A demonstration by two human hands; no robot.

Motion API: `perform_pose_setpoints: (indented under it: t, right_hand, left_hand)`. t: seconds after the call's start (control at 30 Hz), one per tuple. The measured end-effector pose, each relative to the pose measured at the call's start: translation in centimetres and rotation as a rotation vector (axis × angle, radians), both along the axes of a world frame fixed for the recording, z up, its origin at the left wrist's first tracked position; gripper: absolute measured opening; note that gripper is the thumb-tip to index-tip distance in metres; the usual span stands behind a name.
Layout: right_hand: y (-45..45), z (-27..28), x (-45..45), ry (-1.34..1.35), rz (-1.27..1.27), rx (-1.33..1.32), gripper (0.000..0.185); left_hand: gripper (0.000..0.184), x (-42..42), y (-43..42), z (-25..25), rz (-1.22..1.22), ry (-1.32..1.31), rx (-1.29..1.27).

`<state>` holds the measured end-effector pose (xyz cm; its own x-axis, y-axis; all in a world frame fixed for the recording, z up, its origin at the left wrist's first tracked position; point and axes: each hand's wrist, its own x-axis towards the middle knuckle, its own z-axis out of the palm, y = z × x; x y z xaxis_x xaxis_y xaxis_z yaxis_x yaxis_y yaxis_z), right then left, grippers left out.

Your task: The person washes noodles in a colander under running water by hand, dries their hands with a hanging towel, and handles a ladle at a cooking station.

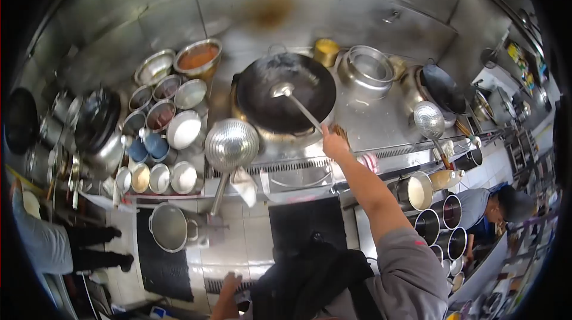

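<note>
My right hand (336, 143) is closed around the handle of a metal ladle (302, 109). The ladle's bowl rests inside a large dark wok (262, 102) on the stove, where I see no food, only a greyish sheen on the far wall. Low beside my body hangs my left hand (230, 284), with nothing in it and its fingers loosely apart. Left of the wok, a perforated strainer (232, 144) lies with its handle over the counter edge, beside a white cloth (243, 186).
Several seasoning containers (184, 129) crowd the left counter. A yellow pot (326, 52) and a steel pot (364, 84) stand behind. Another strainer (429, 119) and wok (443, 89) are at right. A large pot (168, 226) sits low at left. People are working on both sides.
</note>
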<state>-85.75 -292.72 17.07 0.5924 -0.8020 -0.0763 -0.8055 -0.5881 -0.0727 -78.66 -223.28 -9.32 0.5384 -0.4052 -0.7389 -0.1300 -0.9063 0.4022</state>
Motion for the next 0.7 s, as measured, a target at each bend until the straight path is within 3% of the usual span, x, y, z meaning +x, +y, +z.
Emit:
perform_pose_setpoints:
  t: [0.03, 0.07, 0.1, 0.2, 0.27, 0.3, 0.33, 0.4, 0.47, 0.53, 0.6, 0.7]
  right_hand:
    - [-0.5, 0.2, -0.8, -0.255, 0.072, 0.193, 0.061]
    - [-1.1, 1.0, -1.5, -0.531, 0.141, 0.380, 0.055]
    - [1.4, 5.2, -2.2, -0.622, -0.037, 0.619, 0.044]
    - [1.7, 4.7, -4.5, -0.932, -0.105, 0.813, 0.044]
    - [0.2, 6.4, -5.1, -1.205, -0.130, 1.026, 0.043]
    - [-1.6, 7.4, -5.0, -1.232, -0.064, 0.971, 0.038]
    - [-3.7, 9.3, -5.0, -1.291, -0.052, 0.964, 0.036]
    - [-8.5, 14.4, -5.2, -1.416, -0.029, 0.941, 0.032]
    - [-14.0, 18.7, -5.1, -1.482, -0.048, 0.921, 0.033]
    - [-20.3, 20.7, -4.2, -1.533, -0.007, 0.905, 0.024]
    - [-26.0, 22.8, -2.7, -1.573, -0.017, 0.892, 0.018]
    - [-33.2, 25.3, -1.9, -1.640, -0.035, 0.945, 0.011]
  left_hand:
    - [0.071, -0.9, -1.1, 6.0, 0.071, 0.018, 0.066]
    - [0.070, 0.6, 0.7, 2.9, -0.077, 0.099, -0.010]
    - [0.071, 0.1, -0.1, 3.5, -0.089, 0.039, 0.106]
    - [0.066, 0.2, -5.3, 3.1, -0.030, -0.013, 0.004]
    - [0.060, 2.9, -10.7, 2.2, -0.060, 0.090, -0.334]
    - [0.058, 3.6, -14.5, 3.7, -0.089, 0.074, -0.292]
    - [0.056, 3.8, -20.9, 11.2, -0.119, 0.058, -0.250]
    - [0.049, 3.8, -30.3, 20.3, -0.242, -0.174, -0.343]
    - [0.035, 4.6, -37.3, 22.6, -0.342, -0.445, -0.689]
    - [0.032, 3.8, -44.4, 28.4, -0.243, -0.441, -0.744]
    - [0.033, 3.5, -49.9, 30.9, -0.298, -0.601, -0.784]
    - [0.035, 3.2, -55.4, 31.3, -0.376, -0.800, -0.850]
